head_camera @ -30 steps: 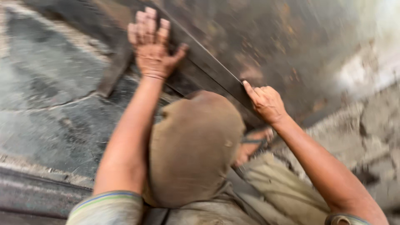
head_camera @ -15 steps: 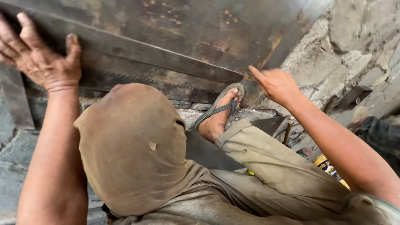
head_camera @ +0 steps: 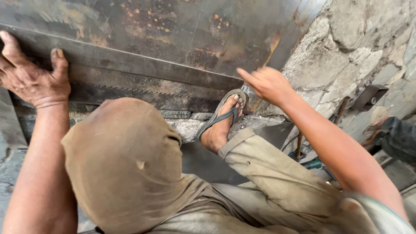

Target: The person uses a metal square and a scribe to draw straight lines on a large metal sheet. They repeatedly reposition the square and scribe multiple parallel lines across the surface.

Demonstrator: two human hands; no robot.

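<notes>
A large rusty steel sheet [head_camera: 173,30] fills the top of the head view. Across it lies a long metal straightedge [head_camera: 143,65] with fine ruled markings. My left hand [head_camera: 30,78] presses flat on the straightedge's left end, fingers spread. My right hand [head_camera: 268,84] hovers at the straightedge's right end, index finger pointing left, blurred, holding nothing that I can see. My bent left knee [head_camera: 125,160] in tan trousers rises between my arms. My right foot in a grey sandal [head_camera: 223,115] rests against the sheet's lower edge.
Rough stone and concrete ground [head_camera: 359,47] lies to the right of the sheet. Rusty tools with a teal part [head_camera: 310,162] lie under my right forearm. A dark metal block [head_camera: 368,97] sits further right. Another person's dark sleeve [head_camera: 396,136] shows at the right edge.
The view has shifted so my left hand sits further left on the straightedge. My right hand has lifted and moved along the straightedge's right end. My sandalled foot came into view.
</notes>
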